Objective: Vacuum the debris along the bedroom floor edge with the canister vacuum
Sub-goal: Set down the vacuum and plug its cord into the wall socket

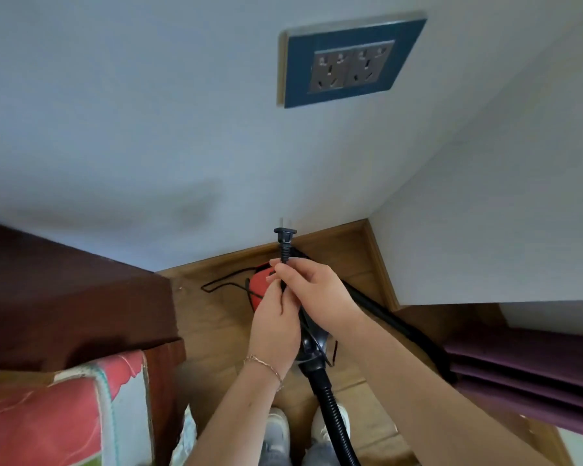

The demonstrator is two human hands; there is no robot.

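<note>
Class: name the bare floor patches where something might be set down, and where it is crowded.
Bare floor lies between the brown cabinet and the vacuum. Crowded: the corner, where cord, hose and both hands gather.

Bare forearms, no sleeves; thin gold chain bracelet on left wrist at 6 o'clock, light grey-white sneakers and pale grey trousers below.

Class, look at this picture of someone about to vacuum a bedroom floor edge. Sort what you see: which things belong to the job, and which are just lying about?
Belong to the job:
- plug, held up by both hands, left hand and right hand
- wall socket, nothing plugged in
- red canister vacuum on the floor
- black hose

Just lying about:
- patterned bedding
- purple curtain
- dark wooden furniture
</note>
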